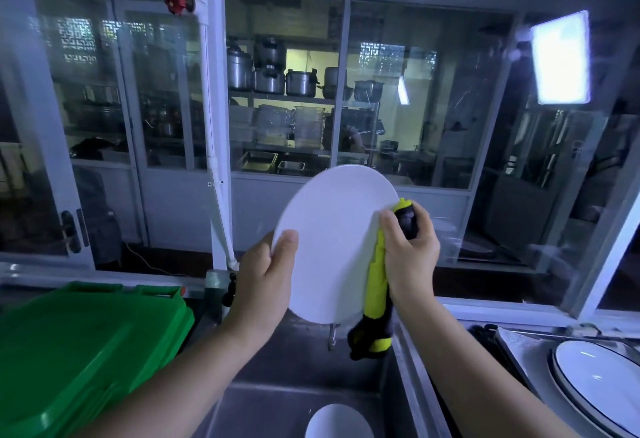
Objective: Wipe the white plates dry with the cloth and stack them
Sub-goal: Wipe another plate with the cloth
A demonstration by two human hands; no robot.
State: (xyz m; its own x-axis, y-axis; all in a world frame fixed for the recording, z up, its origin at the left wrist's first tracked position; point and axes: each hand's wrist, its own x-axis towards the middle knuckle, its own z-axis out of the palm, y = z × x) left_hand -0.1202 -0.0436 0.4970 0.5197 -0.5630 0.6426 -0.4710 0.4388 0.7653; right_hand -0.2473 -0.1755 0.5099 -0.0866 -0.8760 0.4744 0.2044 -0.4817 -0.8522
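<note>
A white plate [332, 243] is being held above the sink [277, 403], tilted nearly upright with its face towards the person; its lower left rim is being gripped by the left hand [263, 281], thumb lying across the face; a yellow-and-black cloth [375, 285] is being pinched against the right rim by the right hand [412, 250], its loose end hanging towards the sink; the plate's open face is lying left of the cloth, between both hands, so a leftward stroke is judged likely; another white dish [337, 422] is lying in the sink; dark-rimmed plates [602, 382] are lying stacked right of the sink.
</note>
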